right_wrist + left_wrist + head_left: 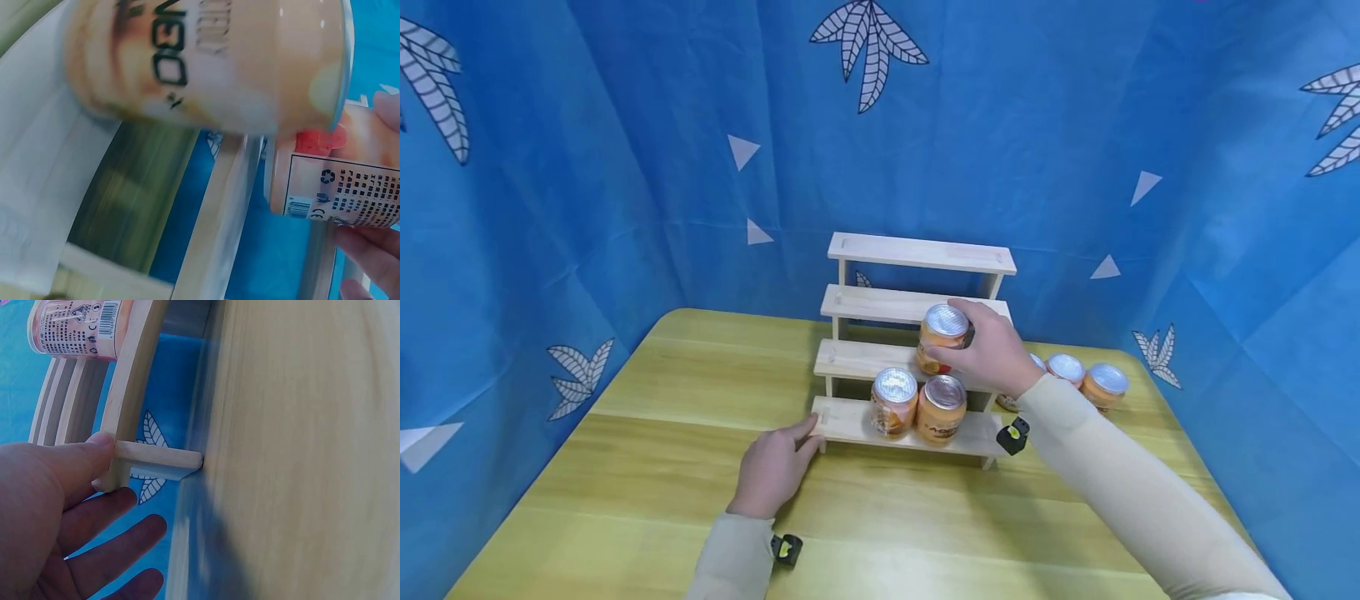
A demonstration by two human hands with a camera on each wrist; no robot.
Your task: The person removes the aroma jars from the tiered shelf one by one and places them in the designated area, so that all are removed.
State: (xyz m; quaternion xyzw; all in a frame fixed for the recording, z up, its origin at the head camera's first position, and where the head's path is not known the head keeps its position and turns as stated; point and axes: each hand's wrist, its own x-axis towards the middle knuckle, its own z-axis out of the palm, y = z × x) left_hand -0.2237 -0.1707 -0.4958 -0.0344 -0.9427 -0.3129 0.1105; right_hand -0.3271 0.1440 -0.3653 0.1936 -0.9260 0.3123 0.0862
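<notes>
A wooden shelf with stepped tiers (884,252) stands on the table. My right hand (992,348) grips an orange can with a silver lid (946,323) between thumb and fingers, at the right part of the second tier from the bottom. In the right wrist view that can (350,181) shows a red patch and a printed label; whether its base touches the tier I cannot tell. Two similar cans, one (894,404) beside the other (942,410), stand upright on the lowest tier. My left hand (775,468) pinches this tier's left end with thumb and index finger, other fingers spread.
Beyond my right forearm, three more cans, one of them silver-topped (1105,383), stand on the table's right side, one partly hidden by my hand. Blue curtain (1000,125) with leaf prints surrounds the wooden table (647,467) at back and sides.
</notes>
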